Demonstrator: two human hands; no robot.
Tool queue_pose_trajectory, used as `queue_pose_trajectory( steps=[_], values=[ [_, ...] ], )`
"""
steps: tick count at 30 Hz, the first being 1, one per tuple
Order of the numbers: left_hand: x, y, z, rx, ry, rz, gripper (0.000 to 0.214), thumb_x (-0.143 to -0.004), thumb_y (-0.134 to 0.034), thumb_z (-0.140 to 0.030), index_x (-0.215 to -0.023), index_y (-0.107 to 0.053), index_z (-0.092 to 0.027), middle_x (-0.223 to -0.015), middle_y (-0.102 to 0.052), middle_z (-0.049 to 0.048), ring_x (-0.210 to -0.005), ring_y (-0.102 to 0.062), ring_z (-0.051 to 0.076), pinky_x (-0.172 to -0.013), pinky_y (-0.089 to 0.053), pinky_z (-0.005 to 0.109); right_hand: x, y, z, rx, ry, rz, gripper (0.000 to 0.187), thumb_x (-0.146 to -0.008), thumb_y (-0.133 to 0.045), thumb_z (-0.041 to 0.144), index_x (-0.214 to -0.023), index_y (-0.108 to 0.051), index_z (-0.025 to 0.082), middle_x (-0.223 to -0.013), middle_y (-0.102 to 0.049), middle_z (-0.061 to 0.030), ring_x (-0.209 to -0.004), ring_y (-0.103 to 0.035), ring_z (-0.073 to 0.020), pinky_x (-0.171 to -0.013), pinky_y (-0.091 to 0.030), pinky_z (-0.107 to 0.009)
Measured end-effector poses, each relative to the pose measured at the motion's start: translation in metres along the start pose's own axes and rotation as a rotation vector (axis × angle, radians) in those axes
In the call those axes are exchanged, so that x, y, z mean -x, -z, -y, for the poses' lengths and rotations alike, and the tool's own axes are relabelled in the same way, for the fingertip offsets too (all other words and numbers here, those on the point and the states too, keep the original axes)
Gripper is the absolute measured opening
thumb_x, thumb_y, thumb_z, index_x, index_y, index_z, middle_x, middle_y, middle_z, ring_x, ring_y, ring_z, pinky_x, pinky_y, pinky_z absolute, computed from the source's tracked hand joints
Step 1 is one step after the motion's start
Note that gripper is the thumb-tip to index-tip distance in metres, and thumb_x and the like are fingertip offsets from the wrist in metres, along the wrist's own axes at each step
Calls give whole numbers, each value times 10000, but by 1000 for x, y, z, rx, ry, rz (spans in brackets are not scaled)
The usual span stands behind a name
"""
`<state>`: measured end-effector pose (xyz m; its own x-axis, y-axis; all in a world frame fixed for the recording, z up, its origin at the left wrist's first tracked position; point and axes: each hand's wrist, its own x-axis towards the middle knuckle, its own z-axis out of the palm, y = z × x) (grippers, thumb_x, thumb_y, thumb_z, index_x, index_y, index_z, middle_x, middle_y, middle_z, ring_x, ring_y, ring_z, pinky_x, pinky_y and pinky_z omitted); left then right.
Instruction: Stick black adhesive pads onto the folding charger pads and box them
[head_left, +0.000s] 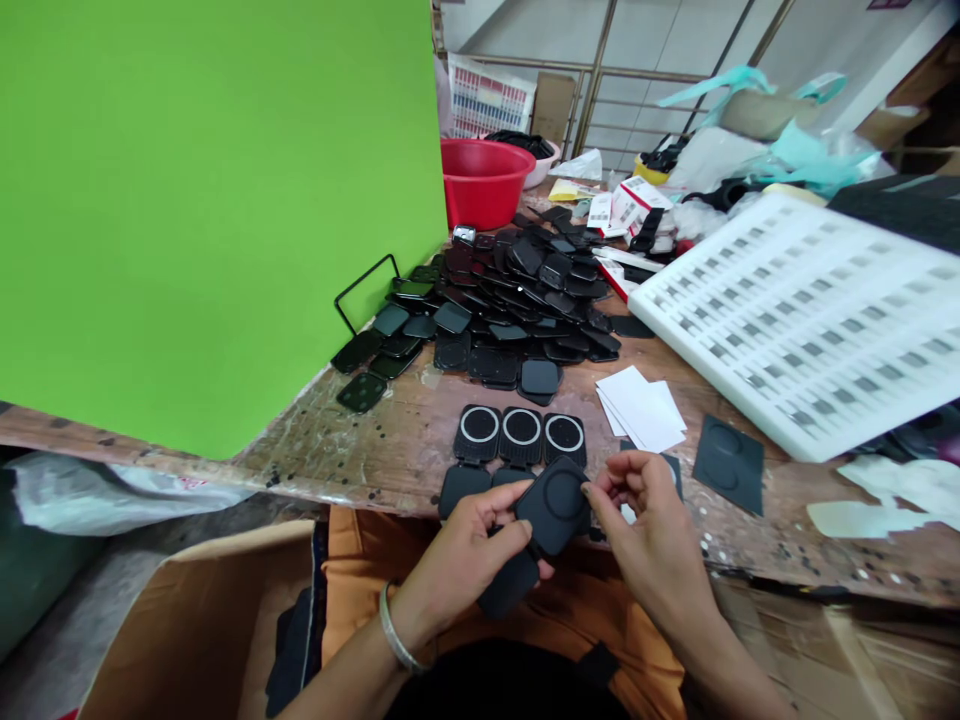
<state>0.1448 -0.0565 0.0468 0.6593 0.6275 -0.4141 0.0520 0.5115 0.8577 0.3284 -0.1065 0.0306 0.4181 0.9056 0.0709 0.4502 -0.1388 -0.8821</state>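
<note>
Below the workbench (390, 440) edge, both hands hold a black hinged pad (555, 505).
Left hand (461, 565) curls under it; right hand (652, 535) pinches its right edge. Gripping only the rim should keep it steady.

There are three ringed cases (520, 435), one held black case (555, 505), one red basin (484, 180), one white tray (810, 320).

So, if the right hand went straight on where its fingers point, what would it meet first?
The black pad, held in the left hand: the right hand points left at it, and its fingertips seem to touch its edge already.
</note>
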Motion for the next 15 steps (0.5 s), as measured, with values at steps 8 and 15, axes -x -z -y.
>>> queue_pose_trajectory(
  steps=[8, 15],
  values=[
    [0, 6, 1, -3, 15, 58, 499, -863, -585, -296, -1335, -493, -161, -785, -699, 62, -646, -676, 144, -575, -518, 198, -6, 9, -2, 86, 3, 35, 252, -776, -647, 300, -938, -476, 210, -801, -532, -1, -693, -520, -141, -650, -450, -283],
    [1, 7, 14, -32, 53, 84, 495, -832, -636, -376, -1260, -548, -142, -790, -709, 73, -634, -689, 182, -561, -536, 236, -1, 6, 10, -292, -214, 368, 286, -825, -615, 424, -945, -534, 177, -695, -511, 23, -596, -467, -100, -539, -388, -211]
  ],
)
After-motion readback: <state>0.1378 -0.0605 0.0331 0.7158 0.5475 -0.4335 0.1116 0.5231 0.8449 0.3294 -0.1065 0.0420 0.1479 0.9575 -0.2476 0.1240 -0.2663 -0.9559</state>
